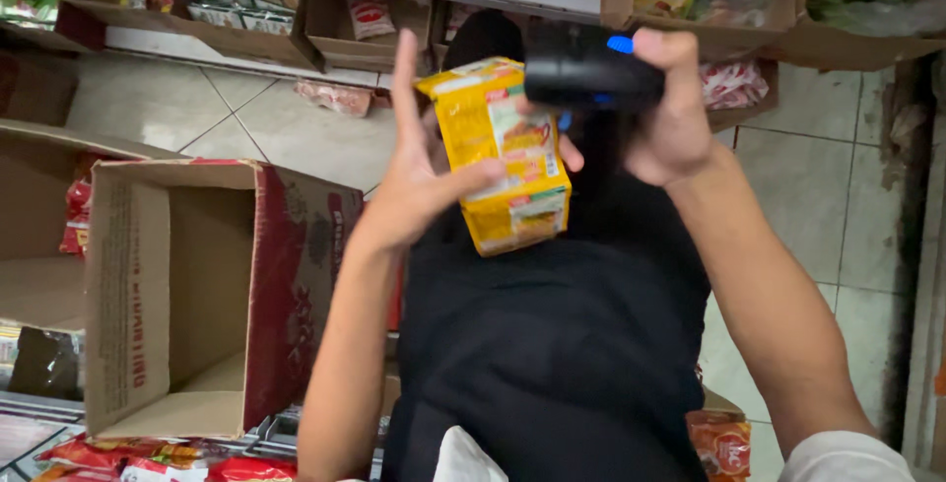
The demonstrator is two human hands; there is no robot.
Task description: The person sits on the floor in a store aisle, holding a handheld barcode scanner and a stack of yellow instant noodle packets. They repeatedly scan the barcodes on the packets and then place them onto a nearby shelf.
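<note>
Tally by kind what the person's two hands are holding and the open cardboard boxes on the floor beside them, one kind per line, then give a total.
Yellow food packet, held in the left hand: 1
Black handheld device with a blue light, gripped in the right hand: 1
Open cardboard boxes: 2, the red-sided box and the plain brown box
Total: 4

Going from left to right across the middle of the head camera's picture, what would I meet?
Open cardboard box → left hand → yellow packet → black handheld scanner → right hand → tiled floor.
</note>
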